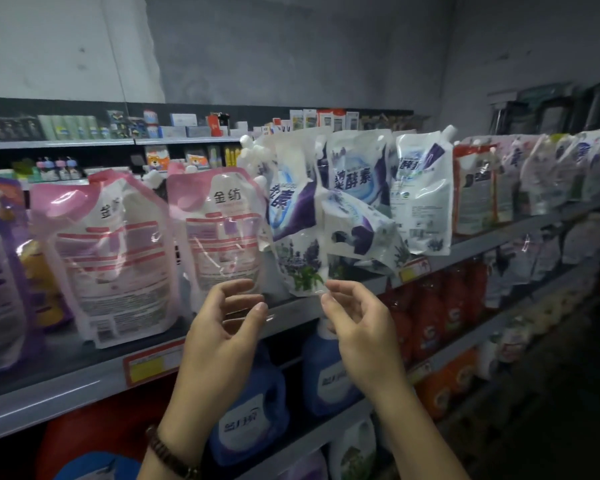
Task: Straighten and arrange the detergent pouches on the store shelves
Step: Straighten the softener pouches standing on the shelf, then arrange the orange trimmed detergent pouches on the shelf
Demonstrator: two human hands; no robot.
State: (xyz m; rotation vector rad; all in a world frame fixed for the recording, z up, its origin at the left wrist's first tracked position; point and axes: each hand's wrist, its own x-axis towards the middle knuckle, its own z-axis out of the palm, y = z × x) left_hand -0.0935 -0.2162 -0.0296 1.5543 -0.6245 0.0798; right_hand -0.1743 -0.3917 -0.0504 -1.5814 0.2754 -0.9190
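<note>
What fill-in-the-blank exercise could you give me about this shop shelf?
1. The beaded bracelet is on the person's ___ wrist.
2. The 金纺 pouch, just left of the crumpled lavender pouch, is white and ___.
3. The two handled jugs on the shelf right below those pouches are ___.
Missing words: left; pink; blue.

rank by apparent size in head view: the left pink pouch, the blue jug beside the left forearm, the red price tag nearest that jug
1. left pink pouch, largest
2. blue jug, though partly hidden
3. red price tag, clearly smallest
</note>
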